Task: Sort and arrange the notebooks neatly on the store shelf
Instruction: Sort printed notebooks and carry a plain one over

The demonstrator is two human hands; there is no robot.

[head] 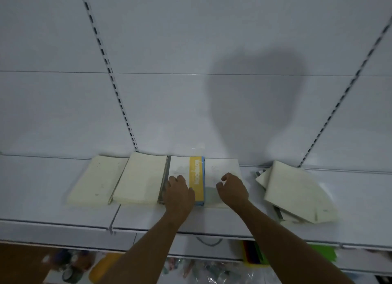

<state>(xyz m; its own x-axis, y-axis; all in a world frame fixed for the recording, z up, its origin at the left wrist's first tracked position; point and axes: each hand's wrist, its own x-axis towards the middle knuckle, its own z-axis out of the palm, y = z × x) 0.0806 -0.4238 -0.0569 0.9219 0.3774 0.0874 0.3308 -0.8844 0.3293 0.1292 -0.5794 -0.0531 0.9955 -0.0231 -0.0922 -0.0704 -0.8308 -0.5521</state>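
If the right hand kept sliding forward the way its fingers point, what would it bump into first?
Probably nothing on the shelf. The right hand lies over a white notebook, and beyond that only the white back wall shows. It would likely reach the wall first, though depth is unclear.

Behind my working level, the white back panel (169, 103) carries two slotted upright rails (110, 71), one on each side. A dark shadow (254, 97) falls across the panel. Below, I see a lower shelf holding blurred packaged goods (72, 264), a yellow item (101, 269) and green sheets (324, 254).
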